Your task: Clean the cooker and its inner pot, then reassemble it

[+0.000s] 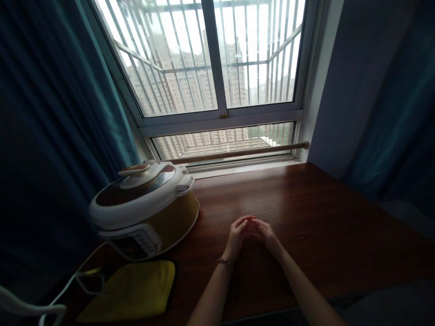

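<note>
My left hand [238, 233] and my right hand [267, 233] rest together on the dark wooden table [322, 226], fingertips touching and fingers curled toward each other. Nothing shows between them. A thin bracelet [224, 261] circles my left wrist. A yellow and white electric pressure cooker [146, 208] stands with its lid on to the left of my hands, about a hand's width away. In front of it lies a yellow cloth [132, 290] near the table's front edge.
A white power cord [68, 290] runs off the left front corner. A barred window [217, 68] lies behind the table, with a wooden rod [244, 151] along its sill. Teal curtains [50, 113] hang at both sides.
</note>
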Motion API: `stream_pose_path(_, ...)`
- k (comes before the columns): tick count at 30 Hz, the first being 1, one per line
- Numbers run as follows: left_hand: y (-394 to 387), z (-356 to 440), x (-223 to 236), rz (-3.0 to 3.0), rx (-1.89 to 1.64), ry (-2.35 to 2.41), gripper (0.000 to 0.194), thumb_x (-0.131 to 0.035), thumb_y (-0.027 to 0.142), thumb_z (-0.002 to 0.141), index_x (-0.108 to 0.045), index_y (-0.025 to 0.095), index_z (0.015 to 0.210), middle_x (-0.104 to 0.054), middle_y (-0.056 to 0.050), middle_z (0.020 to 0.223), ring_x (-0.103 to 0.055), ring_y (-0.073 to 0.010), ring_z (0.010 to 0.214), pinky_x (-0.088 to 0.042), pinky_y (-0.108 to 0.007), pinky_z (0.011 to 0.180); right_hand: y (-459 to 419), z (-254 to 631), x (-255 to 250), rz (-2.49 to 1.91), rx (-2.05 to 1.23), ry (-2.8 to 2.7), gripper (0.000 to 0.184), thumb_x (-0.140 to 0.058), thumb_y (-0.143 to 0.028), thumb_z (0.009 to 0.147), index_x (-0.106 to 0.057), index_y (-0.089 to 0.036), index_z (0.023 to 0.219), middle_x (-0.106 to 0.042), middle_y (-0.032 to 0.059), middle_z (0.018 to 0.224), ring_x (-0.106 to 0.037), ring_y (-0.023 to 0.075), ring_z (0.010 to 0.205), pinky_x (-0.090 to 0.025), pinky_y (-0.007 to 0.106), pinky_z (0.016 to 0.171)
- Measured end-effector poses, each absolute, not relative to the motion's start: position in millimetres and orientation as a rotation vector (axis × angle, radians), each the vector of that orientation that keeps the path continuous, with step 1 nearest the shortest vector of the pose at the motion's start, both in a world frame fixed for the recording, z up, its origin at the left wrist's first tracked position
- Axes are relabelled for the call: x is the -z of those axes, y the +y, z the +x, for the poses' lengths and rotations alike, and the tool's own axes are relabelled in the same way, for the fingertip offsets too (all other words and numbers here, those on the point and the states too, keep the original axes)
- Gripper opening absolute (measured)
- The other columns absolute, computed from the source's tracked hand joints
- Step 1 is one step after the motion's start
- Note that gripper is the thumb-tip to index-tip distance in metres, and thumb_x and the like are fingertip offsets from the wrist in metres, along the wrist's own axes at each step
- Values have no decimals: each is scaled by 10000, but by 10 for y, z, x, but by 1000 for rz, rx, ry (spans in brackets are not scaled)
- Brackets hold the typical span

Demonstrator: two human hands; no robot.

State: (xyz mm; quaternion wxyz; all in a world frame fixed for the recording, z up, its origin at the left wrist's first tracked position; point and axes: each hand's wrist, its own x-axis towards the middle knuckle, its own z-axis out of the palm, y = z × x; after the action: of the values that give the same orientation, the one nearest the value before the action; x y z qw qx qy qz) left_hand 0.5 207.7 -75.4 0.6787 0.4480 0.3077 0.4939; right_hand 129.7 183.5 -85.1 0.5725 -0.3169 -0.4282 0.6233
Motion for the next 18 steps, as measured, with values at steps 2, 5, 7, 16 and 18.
stream_pose_path(2, 2081, -8, 731, 983, -1104, 679, 336, -645, 391, 691, -671, 158, 932, -658, -126, 1013, -634, -233, 827, -504, -319, 650, 1824, 1293, 841, -724, -1484, -1026, 502, -569, -542, 757, -632, -142, 1054, -656, 143, 1042, -633, 255, 947, -444, 463, 898)
stream_pose_path(5, 2092, -10, 734, 961, -1130, 672, 225, -647, 357, 696, -675, 155, 790, -668, -84, 849, -619, -180, 744, -480, -280, 656, 1809, 1288, 828, -743, -1511, -1075, 544, -563, -564, 751, -624, -142, 1087, -650, 149, 1058, -631, 252, 957, -438, 452, 905)
stream_pose_path(7, 2104, -4, 758, 949, -1150, 668, 177, -657, 330, 690, -650, 153, 691, -638, -49, 731, -593, -142, 682, -457, -246, 648, 1804, 1287, 832, -776, -1514, -1094, 563, -571, -578, 736, -629, -142, 1088, -662, 145, 1029, -638, 246, 939, -434, 444, 912)
stream_pose_path(16, 2198, 27, 893, 919, -1164, 696, 267, -666, 372, 660, -544, 147, 580, -559, -8, 608, -512, -103, 567, -404, -217, 570, 1815, 1311, 885, -819, -1539, -1213, 501, -533, -514, 802, -624, -124, 1104, -680, 129, 977, -621, 252, 974, -414, 453, 928)
stream_pose_path(18, 2206, 27, 912, 922, -1163, 712, 252, -669, 361, 654, -561, 138, 605, -567, -7, 612, -512, -98, 563, -399, -213, 564, 1828, 1314, 903, -813, -1545, -1212, 506, -540, -525, 793, -631, -128, 1093, -678, 130, 985, -620, 257, 976, -415, 452, 926)
